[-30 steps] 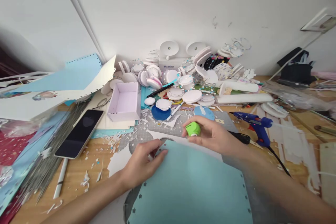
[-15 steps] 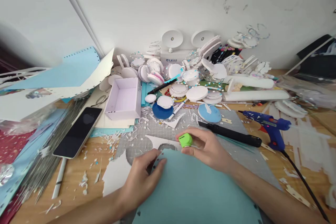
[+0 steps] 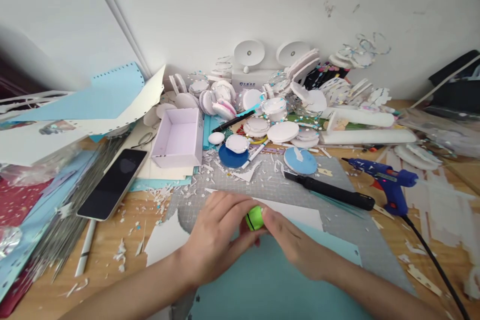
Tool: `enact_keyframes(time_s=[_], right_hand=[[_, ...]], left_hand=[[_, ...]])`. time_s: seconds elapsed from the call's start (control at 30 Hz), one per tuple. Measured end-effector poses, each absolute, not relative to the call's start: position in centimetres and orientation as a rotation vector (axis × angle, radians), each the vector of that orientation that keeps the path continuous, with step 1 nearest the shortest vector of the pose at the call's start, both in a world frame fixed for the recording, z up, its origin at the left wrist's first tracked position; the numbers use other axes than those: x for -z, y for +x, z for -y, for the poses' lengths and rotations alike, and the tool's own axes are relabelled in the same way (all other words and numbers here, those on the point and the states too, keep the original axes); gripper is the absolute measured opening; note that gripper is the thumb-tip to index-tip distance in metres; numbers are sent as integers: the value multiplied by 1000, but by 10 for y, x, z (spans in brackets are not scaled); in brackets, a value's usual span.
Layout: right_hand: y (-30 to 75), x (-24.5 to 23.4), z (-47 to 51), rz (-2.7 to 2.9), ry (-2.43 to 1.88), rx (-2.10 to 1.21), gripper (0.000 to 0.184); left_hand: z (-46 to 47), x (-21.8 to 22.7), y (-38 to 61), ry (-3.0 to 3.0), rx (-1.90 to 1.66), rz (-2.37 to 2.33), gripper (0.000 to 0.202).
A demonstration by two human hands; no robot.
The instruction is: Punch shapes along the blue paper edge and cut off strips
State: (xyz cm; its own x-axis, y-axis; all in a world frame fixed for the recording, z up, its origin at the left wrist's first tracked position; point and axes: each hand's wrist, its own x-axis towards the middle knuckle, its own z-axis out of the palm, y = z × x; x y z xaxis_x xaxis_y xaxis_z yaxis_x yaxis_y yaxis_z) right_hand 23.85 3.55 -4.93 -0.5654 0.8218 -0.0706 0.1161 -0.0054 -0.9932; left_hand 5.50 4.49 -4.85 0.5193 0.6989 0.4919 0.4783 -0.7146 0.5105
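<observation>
A small bright green craft punch [image 3: 255, 218] is between my hands, just above the top edge of a light blue sheet [image 3: 279, 287]. My left hand [image 3: 215, 235] is closed around its left side, fingers over the top and thumb underneath. From the right, the fingers of my right hand [image 3: 296, 245] press against the punch. Whether the sheet's edge sits inside its slot is hidden by my fingers. Small punched holes dot the sheet's side edges. Beneath lie a white paper scrap [image 3: 300, 210] and a grey cutting mat [image 3: 337, 227].
A black cutter knife [image 3: 333, 192] and a blue glue gun [image 3: 386, 180] lie right. Left are a phone [image 3: 112, 185], a lilac box [image 3: 178, 137] and wire stems [image 3: 75, 210]. White foam discs [image 3: 283, 131] are heaped behind; paper bits litter the desk.
My right hand has brought the punch slightly left and down and turned it. My left hand has moved right from the sheet's corner and closed on the punch. The sheet has shifted.
</observation>
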Motion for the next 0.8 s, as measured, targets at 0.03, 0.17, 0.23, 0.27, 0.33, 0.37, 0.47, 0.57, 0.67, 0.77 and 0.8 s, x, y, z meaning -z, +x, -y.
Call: enact_keyframes(time_s=[0.03,0.17,0.23,0.27,0.33,0.37,0.47,0.57,0.67,0.77,0.8], right_hand=[[238,49,-35,1737,-1017,-1541,37],[236,56,-36,1830,-1174,-1154,33],[235,58,-37,1892,-1172,-1012,36],[235,57,-37,1906,-1152,-965,37],[234,54,-37,1900,-1107,-898,38],[234,53,-37,1896,-1082,-871,39],[235,47,-37,1907,-1023,-820,40],[234,45,-35,1919,-964,-805,41],[231,45,-33,1897,-901,-731,40],[229,43,-33,1920,-809,-602,40],[230,41,-34,1951,-778,-558,40]], left_hand=[[-45,49,55,2500,-1020,-980,29],[-44,47,54,2717,-954,-963,21],[-42,45,53,2739,-935,-957,19],[-41,44,54,2712,-936,-958,20],[-38,41,54,2601,-940,-958,23],[-37,40,55,2531,-938,-951,25],[-33,35,56,2317,-910,-904,26],[-30,29,57,2110,-867,-852,24],[-27,22,57,1883,-775,-870,24],[-26,16,55,1592,-627,-873,30],[-26,14,54,1468,-570,-837,32]])
